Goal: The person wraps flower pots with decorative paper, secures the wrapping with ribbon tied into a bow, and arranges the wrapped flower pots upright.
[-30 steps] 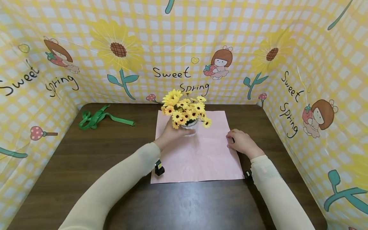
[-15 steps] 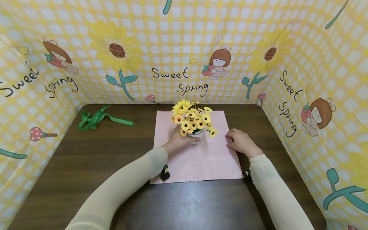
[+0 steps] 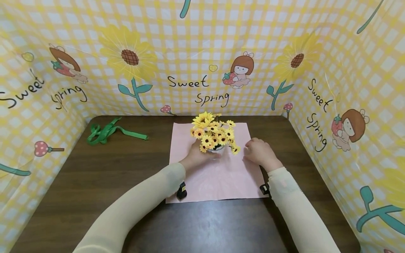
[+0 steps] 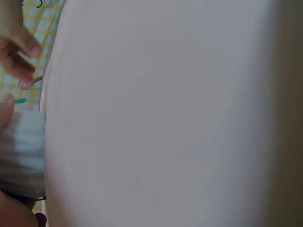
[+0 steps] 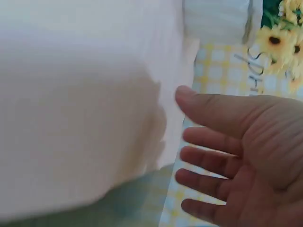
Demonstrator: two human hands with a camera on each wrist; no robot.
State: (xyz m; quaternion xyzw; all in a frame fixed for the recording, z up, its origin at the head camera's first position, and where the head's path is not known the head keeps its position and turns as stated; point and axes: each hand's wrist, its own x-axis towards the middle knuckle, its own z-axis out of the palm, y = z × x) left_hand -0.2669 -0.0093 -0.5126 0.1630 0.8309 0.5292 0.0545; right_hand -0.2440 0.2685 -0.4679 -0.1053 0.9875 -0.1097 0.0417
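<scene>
On the pink sheet [image 3: 221, 182]: close to the middle, the white pot [image 3: 217, 148] stands about upright. Its base looks to meet the paper in both wrist views, though full contact is hard to confirm. The step in hand seems to be settling it there.

Left hand [image 3: 197, 154]: your thumb lies along the near side of the pot and your fingers curl round the far side, clamped on its body. Feel the base sit flat before you loosen, and part thumb and fingers evenly so the pot doesn't tip.

Right hand [image 3: 260, 153]: it holds nothing; the right wrist view shows the fingers nearly straight and slightly apart, the thumb well parted from them. It is over the right part of the paper, near the pot but clear of it; you can't tell from here whether it touches the paper. If the pot wobbles, steady it low on its wall.

Yellow flowers [image 3: 213, 129]: they spread past the rim, one drooping toward your right hand, so work beneath them. They probably make the pot top-heavy.

Faint creases: the paper looks thin, so lift and lower the pot to correct its place; dragging would likely ruck it.

Black wrist device [image 3: 181, 192]: the left one hangs over the near left corner of the paper; raise that forearm clear when you withdraw.

Green ribbon [image 3: 105, 132]: it lies loose on the table [image 3: 95, 172], well apart on your left, so leave it.
</scene>
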